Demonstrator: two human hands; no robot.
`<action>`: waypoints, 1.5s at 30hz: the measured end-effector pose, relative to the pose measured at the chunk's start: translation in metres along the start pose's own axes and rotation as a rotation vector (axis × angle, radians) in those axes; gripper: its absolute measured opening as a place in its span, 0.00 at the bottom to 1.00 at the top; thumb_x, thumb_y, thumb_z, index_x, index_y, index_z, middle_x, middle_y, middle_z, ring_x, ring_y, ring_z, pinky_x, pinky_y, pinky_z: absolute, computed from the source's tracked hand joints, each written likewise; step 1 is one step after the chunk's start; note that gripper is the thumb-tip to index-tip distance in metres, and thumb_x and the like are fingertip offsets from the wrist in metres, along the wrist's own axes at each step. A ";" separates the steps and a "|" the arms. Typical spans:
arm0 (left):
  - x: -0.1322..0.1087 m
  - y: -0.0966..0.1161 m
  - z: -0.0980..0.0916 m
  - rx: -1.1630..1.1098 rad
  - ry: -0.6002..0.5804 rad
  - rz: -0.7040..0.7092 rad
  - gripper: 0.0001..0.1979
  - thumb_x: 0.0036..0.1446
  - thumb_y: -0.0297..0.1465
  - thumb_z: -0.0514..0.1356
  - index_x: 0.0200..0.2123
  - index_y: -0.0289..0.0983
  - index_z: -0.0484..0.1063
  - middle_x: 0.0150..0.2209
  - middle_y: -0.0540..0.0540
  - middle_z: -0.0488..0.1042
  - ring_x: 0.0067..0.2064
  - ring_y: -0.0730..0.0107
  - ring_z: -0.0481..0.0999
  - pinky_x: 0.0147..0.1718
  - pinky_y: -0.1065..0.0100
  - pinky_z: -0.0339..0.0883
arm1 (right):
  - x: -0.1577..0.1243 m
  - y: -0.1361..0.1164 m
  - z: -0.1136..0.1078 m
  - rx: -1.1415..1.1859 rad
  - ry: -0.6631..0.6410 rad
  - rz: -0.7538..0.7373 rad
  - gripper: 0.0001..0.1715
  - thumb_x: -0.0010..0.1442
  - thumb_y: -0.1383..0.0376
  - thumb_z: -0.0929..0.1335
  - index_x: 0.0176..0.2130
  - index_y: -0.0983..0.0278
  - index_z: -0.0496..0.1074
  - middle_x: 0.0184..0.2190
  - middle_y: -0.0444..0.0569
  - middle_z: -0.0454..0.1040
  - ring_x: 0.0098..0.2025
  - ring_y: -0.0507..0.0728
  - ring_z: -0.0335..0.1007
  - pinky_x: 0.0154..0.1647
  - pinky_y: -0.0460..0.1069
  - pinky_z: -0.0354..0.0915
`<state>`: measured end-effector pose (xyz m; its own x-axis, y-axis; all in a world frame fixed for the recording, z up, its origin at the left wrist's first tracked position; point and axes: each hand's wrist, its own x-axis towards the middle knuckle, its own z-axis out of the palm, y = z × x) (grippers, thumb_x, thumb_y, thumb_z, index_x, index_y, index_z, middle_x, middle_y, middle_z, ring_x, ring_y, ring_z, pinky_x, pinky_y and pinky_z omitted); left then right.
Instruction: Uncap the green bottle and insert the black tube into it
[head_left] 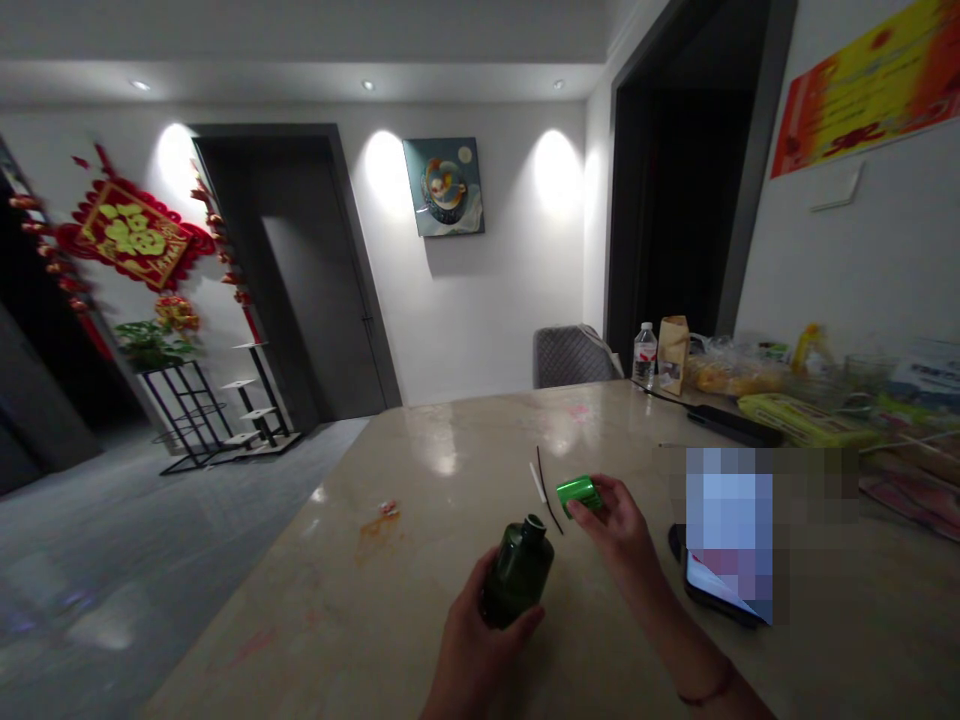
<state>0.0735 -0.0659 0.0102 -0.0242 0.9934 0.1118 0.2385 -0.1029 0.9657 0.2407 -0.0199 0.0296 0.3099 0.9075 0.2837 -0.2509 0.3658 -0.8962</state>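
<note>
Dark green bottle (519,575), open-topped
Left hand (480,630) grips bottle; right hand (616,522), right of bottle, grips shiny green cylinder (576,491).

On the surface (322,620): orange smear (381,532) near left edge, dark strand (550,508) midway, phone (721,594) toward right edge, water bottle (645,352) near far edge.
</note>
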 end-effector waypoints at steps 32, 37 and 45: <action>0.002 0.000 -0.003 -0.033 0.043 0.001 0.33 0.35 0.33 0.66 0.48 0.34 0.65 0.43 0.40 0.75 0.45 0.59 0.74 0.46 0.62 0.66 | 0.027 0.069 -0.053 -0.881 0.224 -0.183 0.20 0.45 0.67 0.65 0.42 0.65 0.68 0.38 0.55 0.70 0.38 0.61 0.69 0.40 0.53 0.64; 0.001 0.006 -0.002 0.006 0.056 -0.008 0.32 0.35 0.33 0.66 0.47 0.34 0.66 0.42 0.41 0.76 0.43 0.59 0.75 0.44 0.64 0.67 | 0.025 0.058 -0.049 -0.876 0.268 -0.198 0.20 0.45 0.67 0.65 0.41 0.66 0.68 0.38 0.57 0.70 0.43 0.64 0.67 0.44 0.56 0.62; 0.003 0.003 -0.003 0.016 0.071 0.010 0.31 0.35 0.33 0.66 0.47 0.35 0.66 0.42 0.42 0.76 0.44 0.59 0.75 0.45 0.63 0.67 | 0.003 0.015 -0.011 -0.152 -0.173 0.014 0.19 0.51 0.55 0.66 0.39 0.65 0.68 0.39 0.54 0.73 0.44 0.59 0.68 0.47 0.56 0.62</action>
<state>0.0717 -0.0638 0.0143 -0.0904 0.9863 0.1383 0.2543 -0.1114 0.9607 0.2480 -0.0136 0.0129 0.1422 0.9390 0.3131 -0.1090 0.3292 -0.9379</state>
